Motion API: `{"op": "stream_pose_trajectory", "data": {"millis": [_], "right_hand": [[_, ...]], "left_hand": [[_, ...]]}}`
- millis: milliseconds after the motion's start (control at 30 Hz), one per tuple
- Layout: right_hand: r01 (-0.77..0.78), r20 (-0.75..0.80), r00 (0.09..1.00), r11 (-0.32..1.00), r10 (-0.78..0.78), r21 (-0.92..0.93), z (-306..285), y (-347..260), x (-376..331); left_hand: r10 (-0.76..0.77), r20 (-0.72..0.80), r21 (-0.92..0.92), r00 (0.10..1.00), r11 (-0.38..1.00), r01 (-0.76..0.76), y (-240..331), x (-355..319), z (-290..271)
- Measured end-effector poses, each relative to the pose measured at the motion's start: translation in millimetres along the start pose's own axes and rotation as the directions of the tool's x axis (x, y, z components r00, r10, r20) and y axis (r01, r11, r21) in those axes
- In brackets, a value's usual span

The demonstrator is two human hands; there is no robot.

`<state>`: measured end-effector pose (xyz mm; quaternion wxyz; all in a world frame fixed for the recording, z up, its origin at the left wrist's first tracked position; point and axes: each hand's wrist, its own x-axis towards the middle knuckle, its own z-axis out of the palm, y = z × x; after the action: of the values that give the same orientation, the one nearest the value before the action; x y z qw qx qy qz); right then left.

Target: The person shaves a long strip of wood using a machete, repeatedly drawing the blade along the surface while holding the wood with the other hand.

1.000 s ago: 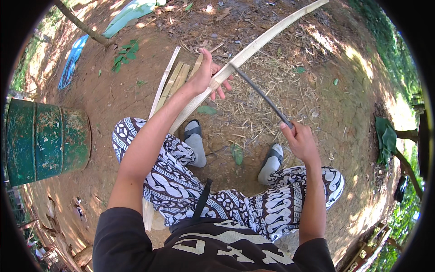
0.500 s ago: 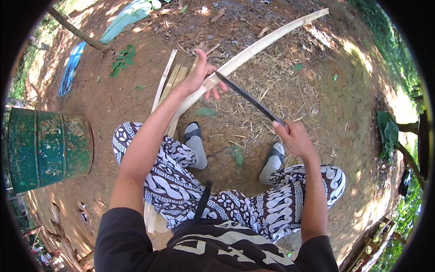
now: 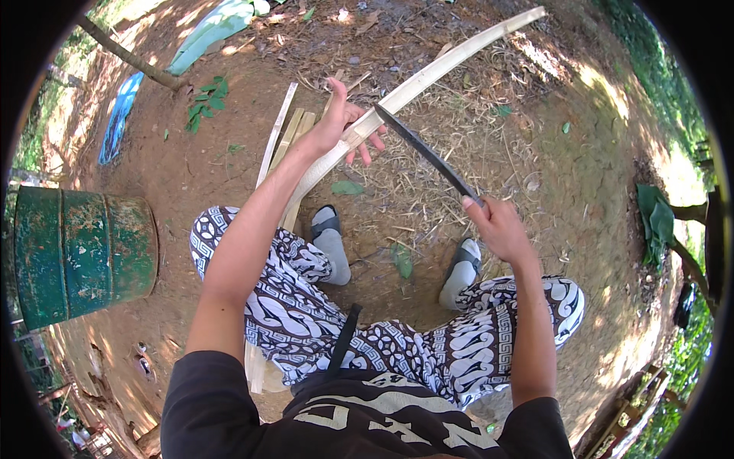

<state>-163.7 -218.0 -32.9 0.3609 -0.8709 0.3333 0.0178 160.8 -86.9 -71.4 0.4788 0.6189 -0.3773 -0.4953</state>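
A long pale bamboo strip (image 3: pixel 443 70) slants from beside my left leg up to the far right, bowed by the lens. My left hand (image 3: pixel 342 126) holds it from below, fingers curled loosely under and past it, thumb raised clear of it. My right hand (image 3: pixel 498 228) is closed round the handle of a long dark-bladed knife (image 3: pixel 428 154); the handle is hidden in the fist. The blade's far end rests against the strip, just beyond my left fingers. Several more bamboo strips (image 3: pixel 287 141) lie on the ground beyond my left knee.
Pale shavings (image 3: pixel 459 172) litter the brown earth between and beyond my sandalled feet (image 3: pixel 330 241). A green metal drum (image 3: pixel 84 252) lies at the left. Farther off are a thin trunk (image 3: pixel 130 55), a blue plastic piece (image 3: pixel 120 118) and a large leaf (image 3: pixel 210 34).
The blade's far end has moved slightly away from me along the strip, and my right hand has shifted slightly with it. The strip's far end has shifted slightly up and left.
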Motion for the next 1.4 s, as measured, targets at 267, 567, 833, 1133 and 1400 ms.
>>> {"op": "stream_pose_trajectory", "data": {"millis": [267,567,833,1133,1400], "right_hand": [[-0.074,-0.091,0.993,0.997,0.077,0.029,-7,9,7],[-0.054,0.031,0.998,0.996,0.052,0.073,-1,6,5],[-0.162,0.135,0.982,0.951,0.130,0.264,2,13,4],[-0.302,0.284,0.942,0.826,0.181,0.476,2,6,0],[-0.386,0.402,0.900,0.736,0.168,0.556,2,-1,-4]], "left_hand": [[0.002,0.005,-0.009,1.000,1.000,-0.002,-3,-2,-3],[0.002,-0.005,0.000,1.000,1.000,-0.002,-9,0,-5],[0.028,0.007,-0.002,1.000,1.000,-0.028,-8,2,0],[0.073,0.005,-0.058,0.997,0.996,-0.072,-9,2,1],[0.111,-0.053,-0.058,0.992,0.992,-0.114,-1,-1,3]]}}
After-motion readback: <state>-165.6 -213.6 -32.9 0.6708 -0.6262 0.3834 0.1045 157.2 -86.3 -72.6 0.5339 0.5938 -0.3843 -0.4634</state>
